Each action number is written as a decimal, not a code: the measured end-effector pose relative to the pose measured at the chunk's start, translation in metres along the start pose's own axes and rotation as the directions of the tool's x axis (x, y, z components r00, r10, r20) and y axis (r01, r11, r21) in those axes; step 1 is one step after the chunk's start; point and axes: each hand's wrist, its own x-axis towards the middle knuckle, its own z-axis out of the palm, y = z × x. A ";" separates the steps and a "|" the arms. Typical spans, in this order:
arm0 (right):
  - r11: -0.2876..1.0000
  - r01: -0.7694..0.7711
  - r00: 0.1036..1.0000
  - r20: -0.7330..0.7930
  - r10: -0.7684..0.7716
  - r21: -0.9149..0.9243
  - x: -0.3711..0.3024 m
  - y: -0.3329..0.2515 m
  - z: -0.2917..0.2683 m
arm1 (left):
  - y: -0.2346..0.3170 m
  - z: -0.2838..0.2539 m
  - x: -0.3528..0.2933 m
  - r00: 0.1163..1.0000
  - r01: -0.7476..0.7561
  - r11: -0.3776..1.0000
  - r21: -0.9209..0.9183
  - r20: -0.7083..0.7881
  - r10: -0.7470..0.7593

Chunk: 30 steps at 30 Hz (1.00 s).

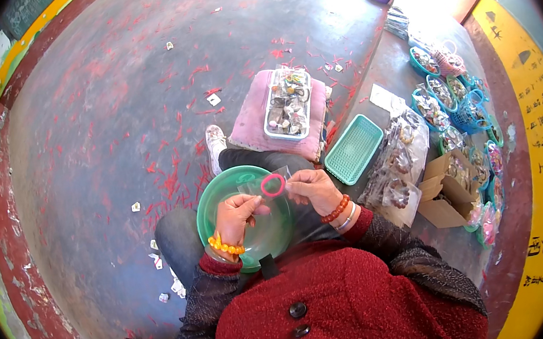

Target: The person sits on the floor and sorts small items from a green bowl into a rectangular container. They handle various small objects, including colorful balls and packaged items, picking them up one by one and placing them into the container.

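Note:
A bright pink ring-shaped band [272,185] shows in a small clear plastic bag [282,171] above the green basin [203,207] on my lap. My right hand [315,190] pinches the bag at its right side, with thumb and fingers close to the ring. My left hand [238,217] is closed in a pinch, over the basin and just below left of the ring. What its fingertips hold is too small and see-through to make out. Both hands are close together but apart.
Ahead, a white tray [268,128] of small bagged items rests on a pink cushion [249,116]. To the right are an upturned-rim green basket [331,163], a pile of bagged items [392,172], an open cardboard box [442,213] and several filled baskets [470,113]. Red scraps litter the floor.

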 end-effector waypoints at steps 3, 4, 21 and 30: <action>0.998 -0.009 1.000 0.028 0.011 -0.061 0.000 -0.008 -0.003 | 0.000 -0.001 -0.001 1.000 -0.011 0.998 0.054 0.008 0.011; 0.997 0.012 0.999 0.037 -0.009 -0.077 0.002 -0.009 -0.005 | 0.000 -0.001 -0.002 1.000 -0.013 0.998 0.061 0.014 0.012; 1.000 -0.022 0.946 -0.324 0.019 -0.006 0.159 -0.018 -0.120 | -0.007 0.007 0.003 0.998 -0.062 0.975 0.214 0.005 0.062; 0.935 -0.213 0.891 -0.450 0.066 -0.285 0.193 -0.024 -0.142 | -0.007 0.006 0.005 1.000 -0.026 0.968 0.250 0.004 0.026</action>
